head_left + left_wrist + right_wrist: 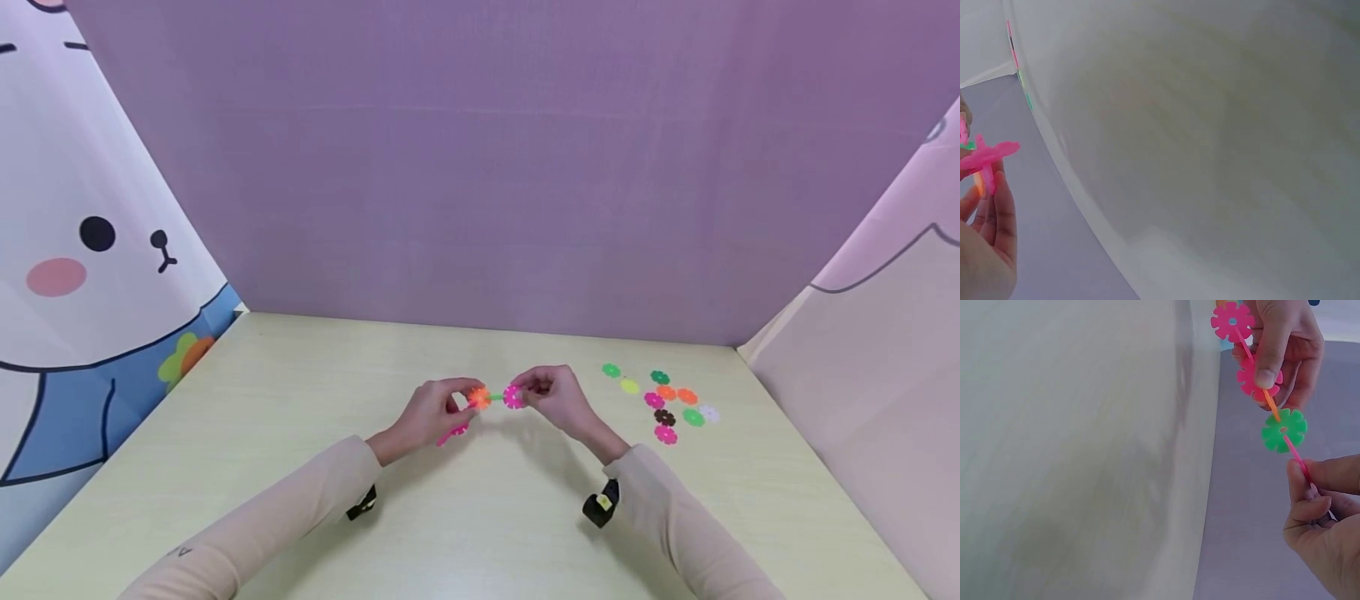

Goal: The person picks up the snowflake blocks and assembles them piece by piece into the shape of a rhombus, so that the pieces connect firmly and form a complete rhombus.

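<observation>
Notched plastic snowflake discs are slotted together into a chain held between both hands over the table. My left hand (429, 415) pinches the chain, its thumb on a pink disc next to the orange disc (479, 398). Beyond the orange one comes a green disc (1294, 432), which faces the right wrist camera. Between thumb and fingertips, my right hand (561, 407) pinches the end pink disc (512, 397), whose edge is at the green disc. The chain's other end, a pink disc (1222, 324), hangs out past the left hand.
Several loose discs lie at the right of the pale table (480, 517), among them a white disc (708, 413), a brown disc (664, 418) and a yellow disc (630, 386). A purple cloth wall (480, 167) rises behind the table, with printed cloth at both sides.
</observation>
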`<control>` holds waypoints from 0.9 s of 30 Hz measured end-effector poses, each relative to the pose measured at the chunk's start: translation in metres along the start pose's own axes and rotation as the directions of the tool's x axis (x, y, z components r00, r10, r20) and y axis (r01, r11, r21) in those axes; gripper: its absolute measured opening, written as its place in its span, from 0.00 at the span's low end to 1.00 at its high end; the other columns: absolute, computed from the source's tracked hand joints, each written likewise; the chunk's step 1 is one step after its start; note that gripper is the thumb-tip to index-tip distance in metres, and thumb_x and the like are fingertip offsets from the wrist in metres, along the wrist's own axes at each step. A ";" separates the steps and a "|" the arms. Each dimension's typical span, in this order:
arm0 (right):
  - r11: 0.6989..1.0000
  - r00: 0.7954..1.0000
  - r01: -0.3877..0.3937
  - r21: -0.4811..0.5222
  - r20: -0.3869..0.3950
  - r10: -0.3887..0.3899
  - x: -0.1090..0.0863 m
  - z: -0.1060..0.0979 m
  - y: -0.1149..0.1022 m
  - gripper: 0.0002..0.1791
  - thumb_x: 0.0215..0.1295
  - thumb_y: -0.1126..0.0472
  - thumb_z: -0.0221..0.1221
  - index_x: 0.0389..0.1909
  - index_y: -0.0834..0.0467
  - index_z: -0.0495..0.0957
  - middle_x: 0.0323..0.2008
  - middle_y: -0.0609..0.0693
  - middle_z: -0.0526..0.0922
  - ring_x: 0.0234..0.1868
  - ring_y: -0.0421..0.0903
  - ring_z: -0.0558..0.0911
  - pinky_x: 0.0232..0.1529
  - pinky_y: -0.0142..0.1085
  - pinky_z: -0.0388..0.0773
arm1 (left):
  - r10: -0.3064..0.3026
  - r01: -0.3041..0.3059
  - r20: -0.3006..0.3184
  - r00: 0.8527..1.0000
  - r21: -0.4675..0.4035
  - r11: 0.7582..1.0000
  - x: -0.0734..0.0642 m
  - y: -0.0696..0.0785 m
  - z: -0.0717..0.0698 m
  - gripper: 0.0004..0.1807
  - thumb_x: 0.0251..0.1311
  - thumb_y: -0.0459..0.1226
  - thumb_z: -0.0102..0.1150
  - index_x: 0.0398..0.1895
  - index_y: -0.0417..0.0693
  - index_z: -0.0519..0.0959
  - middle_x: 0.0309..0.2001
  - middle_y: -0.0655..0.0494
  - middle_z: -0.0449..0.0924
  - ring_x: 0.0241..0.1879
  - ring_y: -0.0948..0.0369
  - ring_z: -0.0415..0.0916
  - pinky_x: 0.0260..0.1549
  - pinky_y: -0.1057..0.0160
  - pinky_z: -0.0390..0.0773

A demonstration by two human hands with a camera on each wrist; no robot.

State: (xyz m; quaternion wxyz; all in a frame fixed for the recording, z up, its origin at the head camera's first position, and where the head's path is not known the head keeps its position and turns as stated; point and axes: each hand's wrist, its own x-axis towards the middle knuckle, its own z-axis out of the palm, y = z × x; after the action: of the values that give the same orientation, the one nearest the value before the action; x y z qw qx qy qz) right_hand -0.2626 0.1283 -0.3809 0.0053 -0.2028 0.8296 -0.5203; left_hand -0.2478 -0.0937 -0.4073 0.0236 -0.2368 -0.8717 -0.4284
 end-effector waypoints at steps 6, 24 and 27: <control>1.000 1.000 -0.015 0.008 -0.009 0.015 -0.001 0.000 0.001 0.10 0.53 0.77 0.55 0.34 0.68 0.81 0.29 0.60 0.84 0.24 0.41 0.79 0.31 0.43 0.80 | 0.006 -0.006 -0.005 1.000 0.013 1.000 0.000 0.000 0.000 0.21 0.51 0.34 0.64 0.51 0.49 0.77 0.37 0.56 0.79 0.14 0.66 0.70 0.13 0.68 0.73; 1.000 1.000 -0.021 0.003 0.010 0.021 -0.002 0.003 0.005 0.09 0.54 0.78 0.54 0.34 0.70 0.80 0.29 0.64 0.83 0.24 0.43 0.80 0.22 0.27 0.73 | 0.031 -0.033 0.019 0.999 0.063 0.997 0.000 -0.002 0.002 0.20 0.52 0.34 0.63 0.51 0.47 0.77 0.38 0.56 0.79 0.11 0.67 0.67 0.10 0.69 0.70; 1.000 1.000 -0.017 0.011 0.009 0.016 -0.002 0.004 0.006 0.09 0.54 0.78 0.54 0.34 0.71 0.79 0.29 0.66 0.82 0.25 0.47 0.80 0.21 0.25 0.71 | 0.035 -0.036 0.018 0.999 0.062 0.997 0.000 -0.002 0.002 0.20 0.52 0.33 0.63 0.51 0.47 0.77 0.38 0.56 0.79 0.11 0.67 0.67 0.10 0.69 0.70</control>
State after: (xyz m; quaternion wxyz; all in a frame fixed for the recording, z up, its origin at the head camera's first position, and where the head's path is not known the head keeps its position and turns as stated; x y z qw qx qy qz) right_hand -0.2626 0.1281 -0.3884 0.0146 -0.1983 0.8283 -0.5239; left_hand -0.2484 -0.0937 -0.4100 0.0312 -0.2549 -0.8805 -0.3984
